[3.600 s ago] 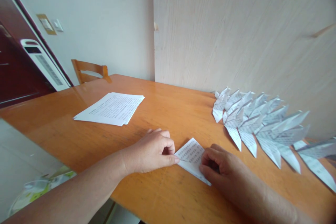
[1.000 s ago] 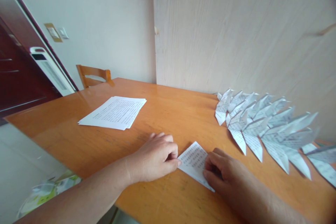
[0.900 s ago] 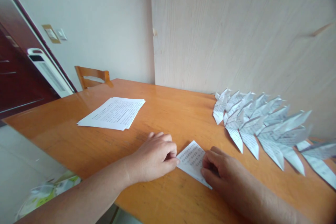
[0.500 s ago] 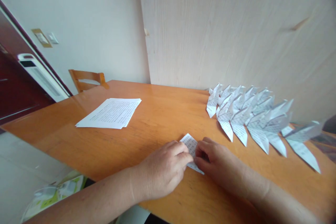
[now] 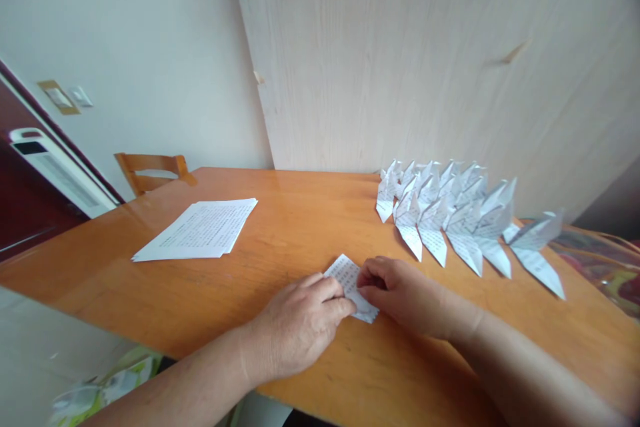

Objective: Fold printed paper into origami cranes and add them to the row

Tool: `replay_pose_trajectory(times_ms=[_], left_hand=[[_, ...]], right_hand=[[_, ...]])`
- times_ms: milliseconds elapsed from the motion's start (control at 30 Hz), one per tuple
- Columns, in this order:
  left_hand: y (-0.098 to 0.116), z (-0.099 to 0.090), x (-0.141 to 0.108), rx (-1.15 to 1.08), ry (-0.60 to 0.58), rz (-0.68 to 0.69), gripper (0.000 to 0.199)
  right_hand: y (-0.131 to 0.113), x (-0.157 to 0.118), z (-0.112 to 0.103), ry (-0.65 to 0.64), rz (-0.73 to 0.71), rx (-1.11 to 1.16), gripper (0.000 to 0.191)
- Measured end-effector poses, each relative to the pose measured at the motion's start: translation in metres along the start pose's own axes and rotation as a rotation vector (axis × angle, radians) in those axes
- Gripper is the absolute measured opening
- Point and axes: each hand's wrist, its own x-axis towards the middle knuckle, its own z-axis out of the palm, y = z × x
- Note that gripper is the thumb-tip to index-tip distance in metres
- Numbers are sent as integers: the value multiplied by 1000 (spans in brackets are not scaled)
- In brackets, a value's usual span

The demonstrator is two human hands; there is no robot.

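A small folded sheet of printed paper (image 5: 347, 273) lies on the wooden table between my hands, its pointed corner facing away from me. My left hand (image 5: 307, 320) presses on its left side, fingers curled over the edge. At the right edge, my right hand (image 5: 395, 290) is closed, thumb and fingertips pinched against the paper. How much paper is between the right fingertips is partly hidden. Beyond my right hand stand several folded paper pieces (image 5: 465, 233) in rows, made of similar printed sheets with upright points.
A stack of printed sheets (image 5: 200, 230) lies on the left of the wooden table (image 5: 300, 213). A wooden chair (image 5: 150, 173) stands at the far left end. A pale wood panel (image 5: 380, 67) rises behind the table. A clear plastic bag (image 5: 605, 267) lies at the right.
The view has turned to the right, shifting everything leftward. My right hand has drawn slightly away from my left, uncovering more of the folded paper. Its lower edge now shows layered corners.
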Motion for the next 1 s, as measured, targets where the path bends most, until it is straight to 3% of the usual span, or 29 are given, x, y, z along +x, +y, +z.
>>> replay_pose_trajectory(times_ms=[133, 300, 1000], left_hand=[[1, 0, 0, 6, 14, -4, 33], [0, 0, 0, -26, 28, 23, 33], [-4, 2, 1, -88, 35, 74, 29]], right_hand=[[5, 2, -8, 19, 90, 183, 16], [9, 7, -9, 27, 154, 217, 14], [13, 7, -3, 55, 51, 131, 15]])
